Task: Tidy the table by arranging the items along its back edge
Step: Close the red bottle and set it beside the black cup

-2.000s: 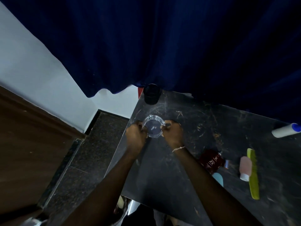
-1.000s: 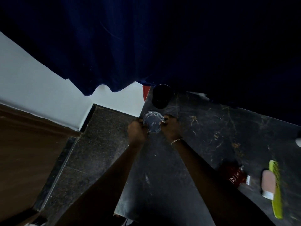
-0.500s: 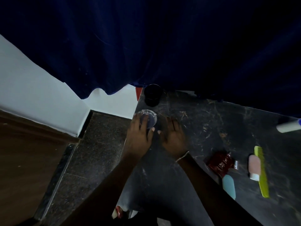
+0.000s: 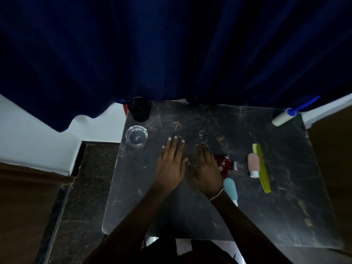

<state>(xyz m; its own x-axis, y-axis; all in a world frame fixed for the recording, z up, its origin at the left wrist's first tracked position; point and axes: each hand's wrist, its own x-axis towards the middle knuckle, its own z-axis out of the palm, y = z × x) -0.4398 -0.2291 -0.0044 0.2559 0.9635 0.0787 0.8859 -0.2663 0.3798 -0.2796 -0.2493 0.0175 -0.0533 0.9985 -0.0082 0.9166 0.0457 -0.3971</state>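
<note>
A: Left hand (image 4: 172,164), right hand (image 4: 206,169): both flat, fingers spread, holding nothing, mid-table (image 4: 190,216).

B: Glass dish (image 4: 136,137) at ten o'clock, below the black cup (image 4: 140,109). Likely heavy, slick, breakable; grip its rim. Red packet (image 4: 223,165) at the right hand's three o'clock: light, pinch it.

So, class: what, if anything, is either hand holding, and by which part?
Nothing is held. The left hand and right hand are open, fingers spread, apart from the glass ashtray.

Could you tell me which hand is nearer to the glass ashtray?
Left. The left hand lies just right of the glass ashtray; the right hand is farther right.
</note>
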